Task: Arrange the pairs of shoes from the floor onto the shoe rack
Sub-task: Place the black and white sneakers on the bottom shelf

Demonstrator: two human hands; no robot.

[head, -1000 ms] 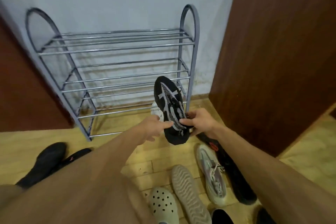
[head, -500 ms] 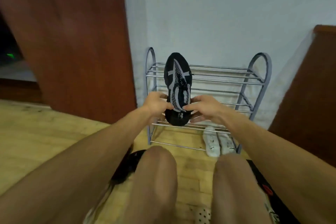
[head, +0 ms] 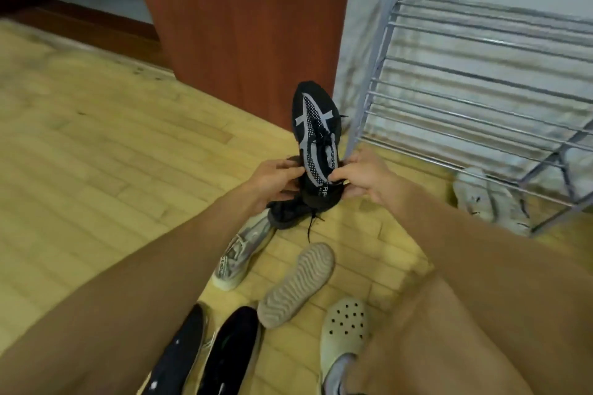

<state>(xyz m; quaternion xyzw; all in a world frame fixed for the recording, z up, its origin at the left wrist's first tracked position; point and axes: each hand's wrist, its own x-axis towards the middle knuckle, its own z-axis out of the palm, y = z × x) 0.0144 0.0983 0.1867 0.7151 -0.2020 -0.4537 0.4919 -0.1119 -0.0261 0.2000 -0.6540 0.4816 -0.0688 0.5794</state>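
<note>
A black sneaker with grey stripes (head: 316, 125) is held toe-up in front of me, off the floor. My left hand (head: 274, 178) grips its heel from the left and my right hand (head: 361, 178) grips it from the right. Under my hands a second black sneaker (head: 287, 213) lies on the wooden floor. The grey metal shoe rack (head: 481, 80) stands to the right against the white wall, with bare shelves where I can see them. A pale pair of shoes (head: 487, 199) sits on the floor under its lowest bars.
On the floor lie a grey sneaker (head: 240, 253), an upturned shoe showing a tan sole (head: 296, 285), a perforated pale clog (head: 345, 327) and two black shoes (head: 205, 353). A brown wooden panel (head: 240, 19) stands left of the rack. My bare knee (head: 481, 330) fills the lower right.
My view has swung down and to the left, so the rack now sits at the right. The sneaker has come down from in front of the rack's top shelves to just above the floor, still in both hands.
</note>
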